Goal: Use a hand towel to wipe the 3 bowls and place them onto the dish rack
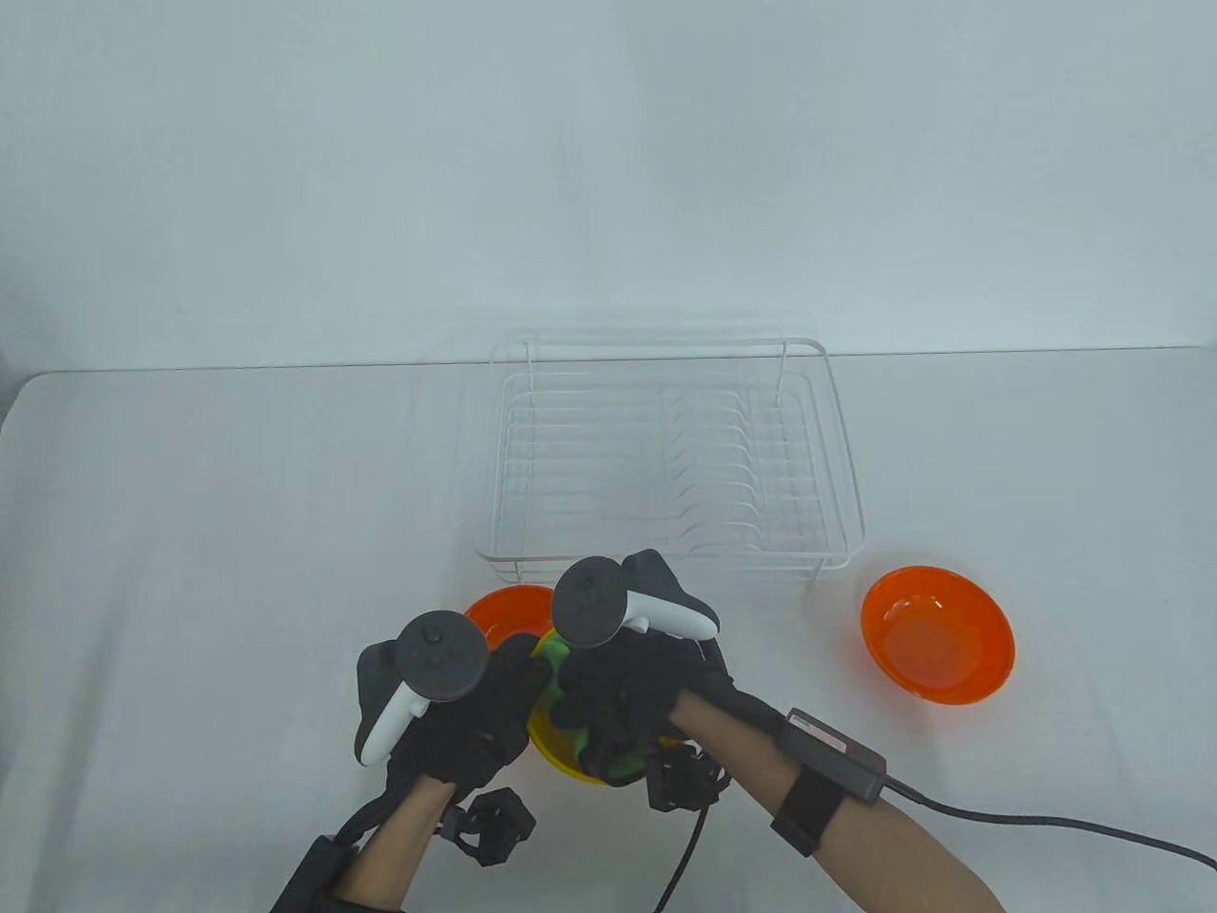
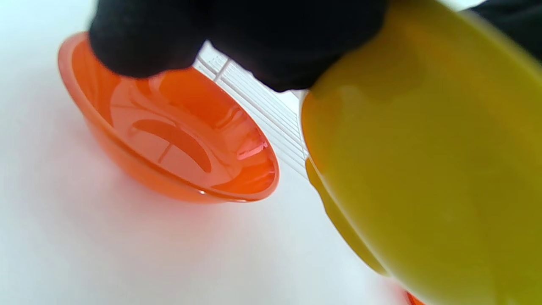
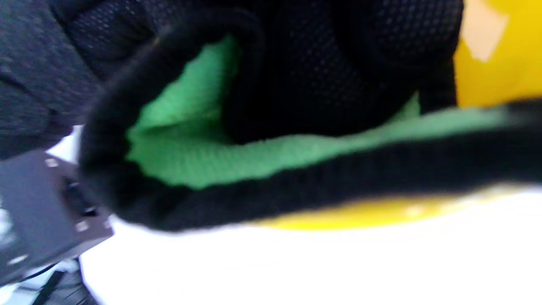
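A yellow bowl (image 1: 556, 751) is held tilted above the table near the front edge; its outer wall (image 2: 423, 169) fills the left wrist view. My left hand (image 1: 494, 699) grips its left rim. My right hand (image 1: 618, 709) holds a green towel with a black border (image 1: 554, 663) pressed into the bowl; up close the towel (image 3: 211, 156) folds round my gloved fingers (image 3: 322, 76). One orange bowl (image 1: 509, 611) sits on the table just behind my hands, upright (image 2: 178, 140). A second orange bowl (image 1: 937, 647) stands at the right. The white wire dish rack (image 1: 666, 456) holds nothing.
A black cable (image 1: 1046, 827) runs from my right wrist to the right edge of the table. The rack's front rail (image 1: 656, 563) lies a short way behind the hands. The white table's far edge (image 1: 238, 371) meets a pale wall.
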### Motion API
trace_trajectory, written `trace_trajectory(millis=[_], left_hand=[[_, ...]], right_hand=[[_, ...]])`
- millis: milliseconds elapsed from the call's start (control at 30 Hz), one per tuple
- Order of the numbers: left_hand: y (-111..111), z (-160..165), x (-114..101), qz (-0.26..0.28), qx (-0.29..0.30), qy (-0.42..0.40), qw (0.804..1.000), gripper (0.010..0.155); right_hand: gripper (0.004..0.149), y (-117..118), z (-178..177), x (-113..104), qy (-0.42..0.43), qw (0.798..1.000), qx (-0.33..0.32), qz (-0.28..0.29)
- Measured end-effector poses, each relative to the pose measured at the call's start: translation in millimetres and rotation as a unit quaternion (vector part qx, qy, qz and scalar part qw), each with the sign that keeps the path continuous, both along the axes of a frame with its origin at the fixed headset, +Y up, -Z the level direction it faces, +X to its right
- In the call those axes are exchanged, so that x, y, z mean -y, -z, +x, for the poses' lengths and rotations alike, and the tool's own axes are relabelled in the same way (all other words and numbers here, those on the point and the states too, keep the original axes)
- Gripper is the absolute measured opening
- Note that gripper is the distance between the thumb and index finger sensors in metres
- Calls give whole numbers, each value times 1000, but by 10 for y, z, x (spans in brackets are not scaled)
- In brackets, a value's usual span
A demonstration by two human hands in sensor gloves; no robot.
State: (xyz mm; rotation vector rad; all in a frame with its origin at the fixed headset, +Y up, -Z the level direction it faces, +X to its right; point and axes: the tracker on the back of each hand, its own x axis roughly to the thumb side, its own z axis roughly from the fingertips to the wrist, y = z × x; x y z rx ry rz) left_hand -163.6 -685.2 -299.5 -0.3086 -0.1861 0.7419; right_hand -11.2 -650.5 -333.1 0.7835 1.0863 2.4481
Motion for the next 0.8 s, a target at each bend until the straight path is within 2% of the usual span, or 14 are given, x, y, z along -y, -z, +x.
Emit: trace_trajectory(millis=[67, 100, 233, 367, 500, 567, 633, 733, 800], left_hand=[[1, 6, -5, 7, 0, 5, 1000, 51], [0, 5, -5, 9, 1, 7, 1000, 50], [-15, 47, 18, 6, 15, 1, 1000, 51], [-16, 61, 3, 13, 15, 14, 1000, 51], [-16, 62, 8, 13, 16, 17, 1000, 51], [-31, 66, 9, 22, 14, 22, 999, 51], [-37, 77, 6, 24, 12, 31, 999, 51], [-33, 63, 15, 20, 10, 28, 999, 51], [-26, 48, 16, 20, 5, 25, 999, 51]], right_hand=[[48, -16, -19, 13, -38, 997, -48, -49], [47, -40, -37, 15, -60, 994, -69, -53], [46, -162, -110, -28, -164, 980, -112, -6], [46, -215, -117, -29, -277, 951, -108, 89], [47, -219, -118, -26, -332, 922, -66, 187], [48, -192, -113, -14, -313, 922, -41, 226], [49, -172, -103, -11, -291, 928, -25, 233], [49, -119, -8, -13, -155, 963, 38, 218], [49, -94, 41, -8, -113, 971, 65, 201]])
